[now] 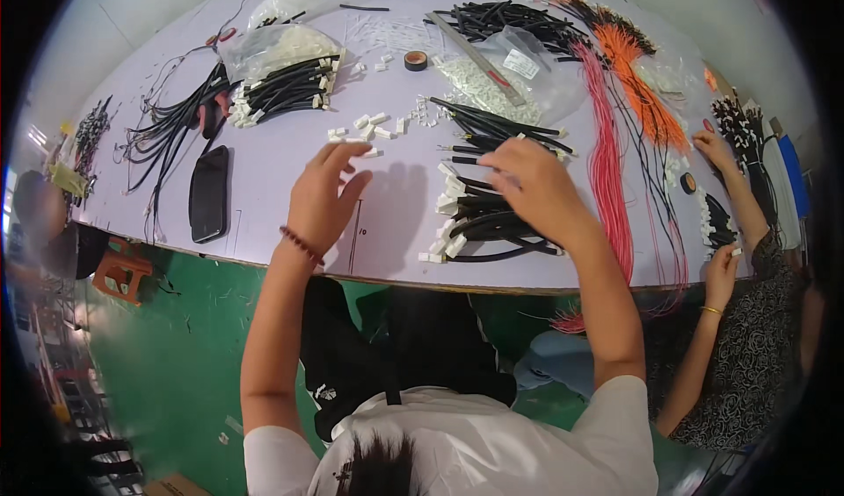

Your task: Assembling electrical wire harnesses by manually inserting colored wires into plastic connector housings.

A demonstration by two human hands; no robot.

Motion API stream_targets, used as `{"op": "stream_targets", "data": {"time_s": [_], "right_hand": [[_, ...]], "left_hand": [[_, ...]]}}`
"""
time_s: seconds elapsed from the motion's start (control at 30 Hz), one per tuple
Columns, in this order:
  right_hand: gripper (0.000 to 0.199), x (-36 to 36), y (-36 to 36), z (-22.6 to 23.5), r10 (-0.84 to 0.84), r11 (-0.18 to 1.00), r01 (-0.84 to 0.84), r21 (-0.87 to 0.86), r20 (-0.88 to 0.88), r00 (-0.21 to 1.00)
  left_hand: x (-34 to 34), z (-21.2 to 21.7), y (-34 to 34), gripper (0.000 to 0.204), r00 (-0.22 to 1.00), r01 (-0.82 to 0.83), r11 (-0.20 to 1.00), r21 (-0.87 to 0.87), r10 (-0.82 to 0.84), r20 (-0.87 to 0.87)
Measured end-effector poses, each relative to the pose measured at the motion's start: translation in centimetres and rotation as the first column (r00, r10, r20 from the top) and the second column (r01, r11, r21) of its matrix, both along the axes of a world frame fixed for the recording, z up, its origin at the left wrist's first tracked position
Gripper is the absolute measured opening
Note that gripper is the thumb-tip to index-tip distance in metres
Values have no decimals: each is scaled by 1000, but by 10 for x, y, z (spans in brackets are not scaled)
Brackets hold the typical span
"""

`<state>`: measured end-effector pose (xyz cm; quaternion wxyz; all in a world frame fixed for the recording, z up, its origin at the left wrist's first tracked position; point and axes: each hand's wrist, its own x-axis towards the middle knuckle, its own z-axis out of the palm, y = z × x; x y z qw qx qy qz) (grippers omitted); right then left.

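My left hand (323,195) is over the table's front part, thumb and fingers apart, with a beaded bracelet on the wrist. Its fingertips are by a loose group of small white connectors (361,122); nothing shows between them. My right hand (534,188) is bent over the black cable pieces, its fingers curled at the end of a short black cable (463,159). Under and in front of that hand lies a pile of black cables with white connectors (492,216). Behind it is another bunch of black cables (492,125) with bare ends.
A black phone (209,194) and red-handled pliers (209,116) lie left. Tape (415,61), a steel ruler (479,61) and bags of connectors (280,49) are farther back. Pink wires (607,171) and orange wires (640,91) run down the right, where a co-worker's hands (721,272) work.
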<state>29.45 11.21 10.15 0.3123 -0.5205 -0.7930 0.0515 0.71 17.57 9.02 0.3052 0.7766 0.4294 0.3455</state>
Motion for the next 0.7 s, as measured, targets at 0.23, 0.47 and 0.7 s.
{"op": "stream_targets", "data": {"time_s": [0.23,0.47,0.7], "right_hand": [[15,-13,52,-14,8,996,27,-83,403,915],[20,-13,35,11,70,981,-99,165,176,982],[29,-32,-12,40,147,905,-204,373,177,973]], "left_hand": [[22,-26,45,20,864,26,946,323,141,-484],[29,-6,18,33,961,15,924,382,92,-262],[47,2,-46,44,856,324,919,-225,-184,483]]}}
